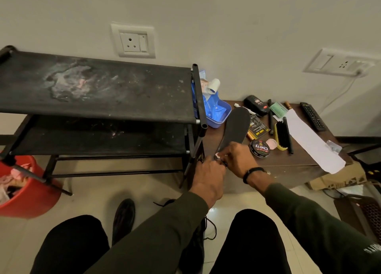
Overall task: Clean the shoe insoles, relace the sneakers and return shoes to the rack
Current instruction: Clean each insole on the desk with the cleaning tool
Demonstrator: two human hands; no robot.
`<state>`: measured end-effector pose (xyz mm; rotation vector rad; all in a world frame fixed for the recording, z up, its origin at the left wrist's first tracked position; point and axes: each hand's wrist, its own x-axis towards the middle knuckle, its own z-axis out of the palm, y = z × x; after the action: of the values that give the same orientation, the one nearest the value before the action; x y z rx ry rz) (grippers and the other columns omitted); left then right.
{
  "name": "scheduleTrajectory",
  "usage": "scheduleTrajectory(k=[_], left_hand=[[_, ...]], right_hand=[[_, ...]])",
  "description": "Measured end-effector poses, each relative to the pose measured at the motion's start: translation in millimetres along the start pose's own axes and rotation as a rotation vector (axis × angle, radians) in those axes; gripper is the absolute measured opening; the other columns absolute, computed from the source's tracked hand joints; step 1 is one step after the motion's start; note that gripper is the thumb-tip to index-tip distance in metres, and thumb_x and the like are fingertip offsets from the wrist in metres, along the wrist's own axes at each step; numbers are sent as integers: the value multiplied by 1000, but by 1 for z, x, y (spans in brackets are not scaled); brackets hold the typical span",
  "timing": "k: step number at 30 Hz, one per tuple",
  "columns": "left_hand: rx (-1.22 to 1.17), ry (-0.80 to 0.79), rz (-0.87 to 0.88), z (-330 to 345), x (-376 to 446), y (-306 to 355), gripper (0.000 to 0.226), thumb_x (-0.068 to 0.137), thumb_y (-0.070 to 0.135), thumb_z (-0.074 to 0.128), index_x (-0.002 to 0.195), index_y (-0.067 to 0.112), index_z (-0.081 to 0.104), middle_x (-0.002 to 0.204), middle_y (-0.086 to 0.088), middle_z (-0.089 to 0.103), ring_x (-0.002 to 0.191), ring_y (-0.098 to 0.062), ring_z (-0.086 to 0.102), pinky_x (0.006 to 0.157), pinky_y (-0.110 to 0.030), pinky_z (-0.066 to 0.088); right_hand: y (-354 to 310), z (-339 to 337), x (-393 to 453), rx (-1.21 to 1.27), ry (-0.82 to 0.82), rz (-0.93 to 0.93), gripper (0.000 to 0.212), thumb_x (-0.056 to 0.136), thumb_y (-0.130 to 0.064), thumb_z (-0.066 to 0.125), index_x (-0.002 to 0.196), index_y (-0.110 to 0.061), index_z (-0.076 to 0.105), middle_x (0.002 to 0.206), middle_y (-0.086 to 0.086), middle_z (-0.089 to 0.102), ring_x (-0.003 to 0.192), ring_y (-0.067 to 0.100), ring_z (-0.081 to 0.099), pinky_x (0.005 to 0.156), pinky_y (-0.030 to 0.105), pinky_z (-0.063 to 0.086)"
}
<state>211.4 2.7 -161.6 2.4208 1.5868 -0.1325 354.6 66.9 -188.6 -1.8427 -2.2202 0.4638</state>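
We see both hands meeting at the near end of a dark insole (235, 127), which stretches away from us over the edge of the brown table (288, 166), its far tip close to the blue tub (218, 117). The left hand (208, 177) curls its fingers around the insole's heel end, gripping it. The right hand (237, 158), a black band on its wrist, pinches something small and pinkish against the insole — we cannot tell what it is.

On the table, just right of the insole, sits a round black polish tin (260, 148), and beside that a yellow-backed shoe brush (281, 136). Farther back lie a green comb (277, 108), a remote control (313, 116) and a long white sheet of paper (313, 142).

The black shoe rack (99, 92) stands to the left — its dusty shelves hold no shoes. A red bucket (26, 199) sits at its lower left corner. On the floor between our knees rests a black shoe (123, 218), and a loose black lace (212, 230) trails by the left sleeve.
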Motion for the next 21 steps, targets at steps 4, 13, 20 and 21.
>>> scheduleTrajectory(k=[4, 13, 20, 21], left_hand=[[16, 8, -6, 4, 3, 2, 41, 87, 12, 62, 127, 18, 58, 128, -4, 57, 126, -29, 43, 96, -43, 47], [88, -39, -6, 7, 3, 5, 62, 89, 21, 64, 146, 16, 42, 144, -7, 46, 130, -30, 40, 100, -49, 43], [103, -18, -10, 8, 4, 6, 56, 86, 21, 66, 140, 19, 49, 138, -4, 50, 128, -29, 40, 100, -46, 45], [94, -23, -8, 6, 5, 5, 57, 86, 21, 67, 140, 18, 49, 138, -4, 50, 127, -29, 41, 99, -46, 45]], right_hand=[[-3, 2, 16, -25, 69, 43, 5, 83, -9, 73, 82, -11, 77, 82, 0, 64, 76, 15, 61, 59, 10, 35], [-14, -5, 43, -67, 64, 178, 10, 85, -4, 68, 87, -10, 77, 92, 9, 70, 86, 28, 67, 75, 38, 58], [-12, -11, 38, -66, -49, 62, 9, 87, -5, 69, 79, -8, 72, 84, 4, 68, 76, 13, 58, 62, 16, 42], [-13, -10, 46, -85, -8, 77, 8, 87, -4, 68, 80, -8, 69, 86, 6, 66, 79, 19, 61, 65, 25, 46]])
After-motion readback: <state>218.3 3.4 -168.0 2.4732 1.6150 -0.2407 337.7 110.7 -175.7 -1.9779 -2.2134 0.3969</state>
